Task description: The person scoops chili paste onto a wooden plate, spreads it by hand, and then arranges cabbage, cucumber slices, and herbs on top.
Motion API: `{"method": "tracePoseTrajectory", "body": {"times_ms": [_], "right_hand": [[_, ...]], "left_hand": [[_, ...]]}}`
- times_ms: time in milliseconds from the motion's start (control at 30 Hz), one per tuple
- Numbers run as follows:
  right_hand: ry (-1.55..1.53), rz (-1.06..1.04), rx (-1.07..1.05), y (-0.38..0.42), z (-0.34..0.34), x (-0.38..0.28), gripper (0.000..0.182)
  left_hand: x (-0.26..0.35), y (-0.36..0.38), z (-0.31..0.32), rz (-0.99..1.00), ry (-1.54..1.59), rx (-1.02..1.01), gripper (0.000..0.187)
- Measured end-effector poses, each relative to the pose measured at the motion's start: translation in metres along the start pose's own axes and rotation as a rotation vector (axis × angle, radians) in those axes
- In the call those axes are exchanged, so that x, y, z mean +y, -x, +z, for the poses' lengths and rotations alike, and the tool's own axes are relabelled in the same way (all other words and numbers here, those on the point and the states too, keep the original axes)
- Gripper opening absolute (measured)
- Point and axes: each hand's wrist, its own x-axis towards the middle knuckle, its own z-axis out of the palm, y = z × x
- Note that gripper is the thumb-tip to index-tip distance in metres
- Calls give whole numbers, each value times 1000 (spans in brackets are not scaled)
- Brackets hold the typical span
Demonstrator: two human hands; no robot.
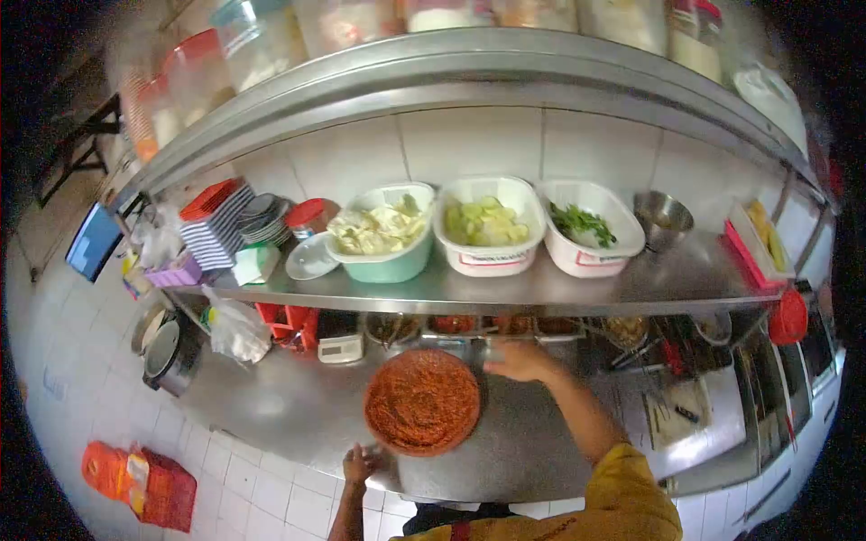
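Note:
A round, reddish bowl full of thick red paste [422, 401] stands on the steel counter in front of me. My right hand [521, 362] is stretched out over the counter just right of the bowl's far side, fingers extended and apart, with nothing visible in it. Close behind it is a row of metal containers [451, 326] holding red and brown foods under the shelf. My left hand [358, 463] is at the counter's front edge, left of and below the bowl and apart from it. Its fingers look loosely bent and slightly apart, and I see nothing in them.
Overhead, the steel shelf [505, 290] holds tubs of cut vegetables [487, 225] and a metal bowl [663, 221]. A white scale [341, 349] and plastic bag [237, 329] lie left. At right are a cutting board [678, 415] and knife [687, 413]. An orange crate [167, 487] stands on the floor.

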Motion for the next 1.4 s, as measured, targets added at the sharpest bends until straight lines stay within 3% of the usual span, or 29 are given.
{"method": "tracePoseTrajectory", "body": {"times_ms": [67,133,200,300,367,400,467,567,600,733,900,1033,1100,1133,1200,1300,1333,1400], "right_hand": [[-355,-382,-380,27,-58,-47,66],[-447,-695,-564,30,-111,-85,64],[-512,-928,-359,13,-148,-113,57],[-488,-549,-15,-32,-188,-162,46],[14,-434,375,-98,-192,-163,42],[289,-239,484,-126,-187,-163,30],[652,47,375,-185,-177,-151,25],[737,134,342,-200,-173,-163,21],[647,91,417,-196,-174,-163,20],[792,-186,697,-159,-174,-178,18],[859,-413,917,-100,-155,-230,17],[739,-501,603,-80,-95,-262,18],[689,-569,512,-74,-60,-275,20],[688,-574,483,-73,-51,-276,22],[693,-586,429,-73,-37,-273,25],[269,-209,839,-73,-9,-284,30],[104,-139,969,-78,5,-288,41],[-404,39,482,-86,33,-263,41]], "left_hand": [[3,1,-21,21,-28,71,38],[17,15,-29,21,-16,99,38],[20,6,-42,39,-66,80,45],[42,-5,-40,58,-63,1,43],[50,-17,-37,102,-59,-72,40],[51,-27,-38,130,10,-154,37],[81,-23,-30,127,-34,-217,36],[106,-43,-40,87,-28,-295,33],[112,-49,-44,60,-26,-308,32],[154,-66,-44,245,-66,-381,29],[240,-58,17,412,-101,-627,28],[320,-2,63,497,117,-995,39],[323,11,76,550,32,-954,40],[320,3,77,636,-217,-902,29],[313,-2,78,667,-246,-728,23],[303,5,83,681,-151,-520,20],[300,9,80,702,-191,-479,20],[288,16,80,761,-246,-427,20]]}}
